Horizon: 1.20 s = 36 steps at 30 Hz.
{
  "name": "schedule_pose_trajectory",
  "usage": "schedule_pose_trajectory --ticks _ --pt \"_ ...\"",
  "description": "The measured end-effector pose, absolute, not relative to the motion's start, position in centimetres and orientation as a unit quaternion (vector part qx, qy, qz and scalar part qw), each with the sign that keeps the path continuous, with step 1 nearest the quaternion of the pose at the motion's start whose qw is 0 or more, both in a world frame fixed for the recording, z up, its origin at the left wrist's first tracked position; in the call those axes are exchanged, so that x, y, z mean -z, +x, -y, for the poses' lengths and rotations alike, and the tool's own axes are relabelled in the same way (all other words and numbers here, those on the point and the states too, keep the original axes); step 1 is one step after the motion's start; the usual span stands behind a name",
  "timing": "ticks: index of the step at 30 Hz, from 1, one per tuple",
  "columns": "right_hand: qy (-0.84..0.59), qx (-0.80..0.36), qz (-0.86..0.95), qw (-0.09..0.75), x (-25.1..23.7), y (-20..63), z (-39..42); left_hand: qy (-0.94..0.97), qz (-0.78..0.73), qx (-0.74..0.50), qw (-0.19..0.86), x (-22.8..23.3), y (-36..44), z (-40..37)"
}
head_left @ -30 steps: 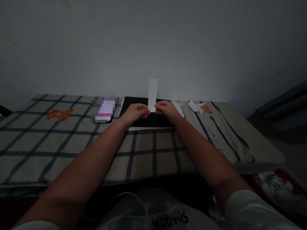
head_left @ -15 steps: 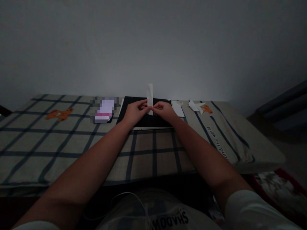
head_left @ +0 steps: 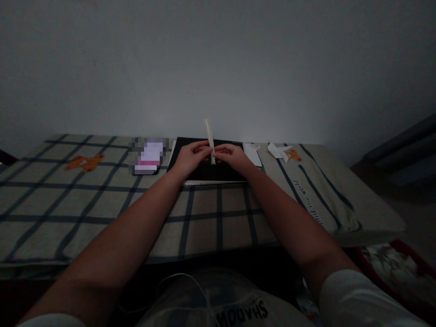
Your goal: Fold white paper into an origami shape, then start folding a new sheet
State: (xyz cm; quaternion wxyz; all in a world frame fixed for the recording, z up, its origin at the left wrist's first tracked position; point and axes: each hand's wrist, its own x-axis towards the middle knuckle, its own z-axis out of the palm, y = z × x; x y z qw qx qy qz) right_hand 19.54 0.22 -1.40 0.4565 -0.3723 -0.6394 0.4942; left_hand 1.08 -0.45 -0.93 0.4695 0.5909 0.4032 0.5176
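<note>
The fingers of your left hand [head_left: 191, 159] and right hand [head_left: 235, 156] pinch the paper strip [head_left: 210, 131], narrower than before: likely folded or edge-on.

White paper strip [head_left: 209, 131], presenting a narrow profile, stands near-upright, top leaning left. Lower part is pinched between left hand [head_left: 190, 159] and right hand [head_left: 235, 157].

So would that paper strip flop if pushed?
The paper strip is probably light, being so narrow. It's likely a bit stiff, since it sticks up unbent between the left hand and right hand. Its upper end might bend: nothing holds it.
</note>
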Motion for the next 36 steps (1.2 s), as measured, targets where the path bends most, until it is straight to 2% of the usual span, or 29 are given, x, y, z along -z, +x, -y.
schedule_pose_trajectory --ticks 7,17,23,30,36 --pt "-0.408 -0.52 0.579 0.478 1.2 19.7 -0.4 0.539 -0.407 -0.556 0.485 0.2 1.0 0.6" --pt "-0.437 -0.543 0.511 0.503 0.6 19.7 -0.2 0.578 -0.413 -0.507 0.487 0.9 0.8 0.2" --pt "-0.431 -0.553 0.514 0.494 0.6 19.7 -0.2 0.562 -0.411 -0.533 0.48 1.1 0.9 0.1" --pt "-0.411 -0.548 0.539 0.491 1.0 19.7 -0.4 0.567 -0.437 -0.578 0.393 1.3 0.5 -0.5" --pt "-0.416 -0.538 0.549 0.486 0.9 19.6 -0.1 0.614 -0.453 -0.553 0.334 1.2 0.3 -0.2"
